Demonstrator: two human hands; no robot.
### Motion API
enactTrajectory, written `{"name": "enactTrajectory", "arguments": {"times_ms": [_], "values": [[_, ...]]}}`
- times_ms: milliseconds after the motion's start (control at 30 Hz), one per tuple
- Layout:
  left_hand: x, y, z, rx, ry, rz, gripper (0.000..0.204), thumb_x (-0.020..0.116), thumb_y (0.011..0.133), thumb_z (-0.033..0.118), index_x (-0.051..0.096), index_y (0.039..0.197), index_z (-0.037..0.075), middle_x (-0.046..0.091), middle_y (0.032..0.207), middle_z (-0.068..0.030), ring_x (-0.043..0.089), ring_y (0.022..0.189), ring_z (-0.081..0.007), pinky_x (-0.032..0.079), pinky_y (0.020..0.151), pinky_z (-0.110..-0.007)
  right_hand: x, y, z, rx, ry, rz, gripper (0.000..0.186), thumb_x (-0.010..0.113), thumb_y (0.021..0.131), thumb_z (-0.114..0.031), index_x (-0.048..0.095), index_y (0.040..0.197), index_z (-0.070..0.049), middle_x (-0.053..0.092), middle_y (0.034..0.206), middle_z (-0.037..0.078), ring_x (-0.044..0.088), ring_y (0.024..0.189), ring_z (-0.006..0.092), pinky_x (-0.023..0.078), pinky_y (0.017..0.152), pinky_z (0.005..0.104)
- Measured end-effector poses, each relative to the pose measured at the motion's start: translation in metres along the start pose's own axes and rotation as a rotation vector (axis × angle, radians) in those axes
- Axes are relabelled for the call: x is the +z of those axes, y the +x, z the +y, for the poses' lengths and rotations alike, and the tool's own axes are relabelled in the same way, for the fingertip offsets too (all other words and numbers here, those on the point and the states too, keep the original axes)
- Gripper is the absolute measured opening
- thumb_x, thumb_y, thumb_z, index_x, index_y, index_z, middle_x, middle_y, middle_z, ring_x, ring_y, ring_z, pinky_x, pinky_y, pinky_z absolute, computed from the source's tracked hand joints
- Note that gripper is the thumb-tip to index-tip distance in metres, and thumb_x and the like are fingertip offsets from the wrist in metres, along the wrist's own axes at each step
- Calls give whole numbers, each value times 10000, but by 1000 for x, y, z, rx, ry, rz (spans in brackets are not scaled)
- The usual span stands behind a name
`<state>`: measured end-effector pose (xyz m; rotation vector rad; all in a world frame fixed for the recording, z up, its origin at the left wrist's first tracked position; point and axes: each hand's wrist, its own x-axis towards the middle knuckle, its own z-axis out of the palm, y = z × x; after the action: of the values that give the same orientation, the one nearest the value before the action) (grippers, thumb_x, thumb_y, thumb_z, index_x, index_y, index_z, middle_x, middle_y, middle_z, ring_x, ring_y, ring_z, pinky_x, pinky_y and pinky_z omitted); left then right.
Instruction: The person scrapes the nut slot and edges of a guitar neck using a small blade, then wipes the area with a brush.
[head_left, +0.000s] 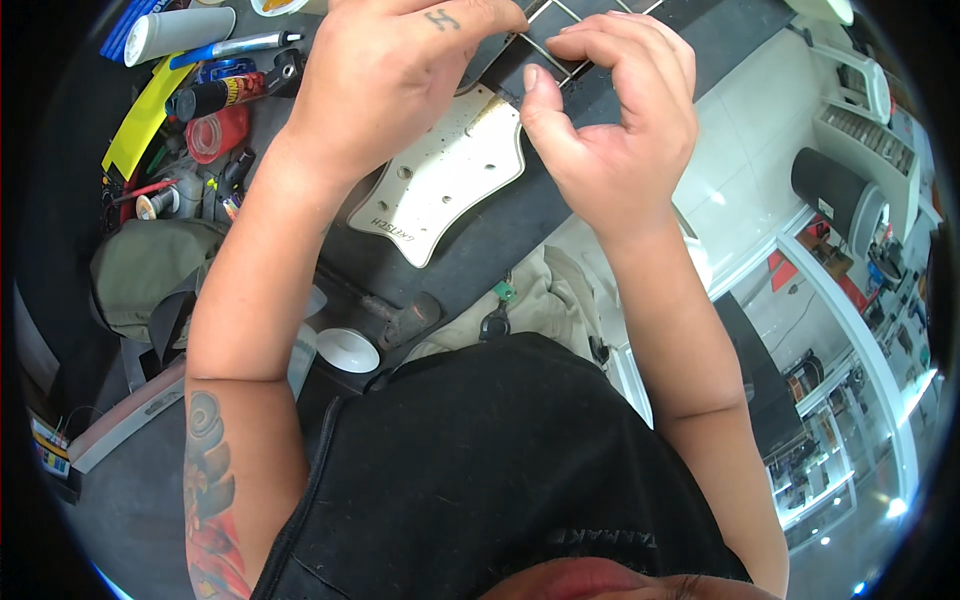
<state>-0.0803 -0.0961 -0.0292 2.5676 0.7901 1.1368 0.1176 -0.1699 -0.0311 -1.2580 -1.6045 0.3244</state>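
Note:
A white guitar headstock (455,165) with several tuner holes lies on the dark bench, its flared end toward me. From it the dark fretboard (590,82), crossed by shiny frets, runs up and right out of the picture. My left hand (395,80) bends over the headstock's upper end, closed; whatever its fingers hold is hidden beneath it and cut by the top edge. My right hand (630,125) hovers at the fretboard's near edge, fingers curled and thumb apart from them, with nothing visible between. Dark specks lie on the headstock near the fretboard.
On the left are a white cylinder (180,36), a blue pen (235,48), a yellow strip (143,120), a red cup (217,133) and an olive bag (155,270). A hammer (405,318) and a small white dish (347,350) lie nearer me. A dark bin (835,195) stands right.

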Motion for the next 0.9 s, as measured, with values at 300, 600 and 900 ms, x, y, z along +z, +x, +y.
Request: {"name": "enactTrajectory", "arguments": {"times_ms": [300, 600, 900], "values": [[2, 1, -1, -18, -44, 9, 254, 841, 780, -56, 813, 1001, 65, 759, 995, -79, 696, 902, -305, 533, 804, -408, 4, -1, 9, -65, -100, -18, 270, 867, 738, 44, 726, 948, -50, 706, 964, 133, 674, 992, 366, 537, 920, 459], [-3, 1, -2, -12, 25, -63, 193, 815, 837, -7, 815, 1012, 74, 742, 1012, -68, 695, 955, -303, 511, 841, -403, 8, -1, 10, -101, -105, -12, 261, 845, 742, 76, 718, 920, -66, 702, 949, 113, 666, 955, 337, 526, 883, 435], [-3, 0, -2, -36, -59, -41, 199, 803, 839, -12, 815, 1016, 77, 724, 987, -44, 681, 941, -299, 495, 812, -402, 8, -2, 10, -82, -117, -23, 239, 838, 746, 81, 718, 900, -58, 706, 950, 115, 670, 947, 326, 529, 872, 424]]}}
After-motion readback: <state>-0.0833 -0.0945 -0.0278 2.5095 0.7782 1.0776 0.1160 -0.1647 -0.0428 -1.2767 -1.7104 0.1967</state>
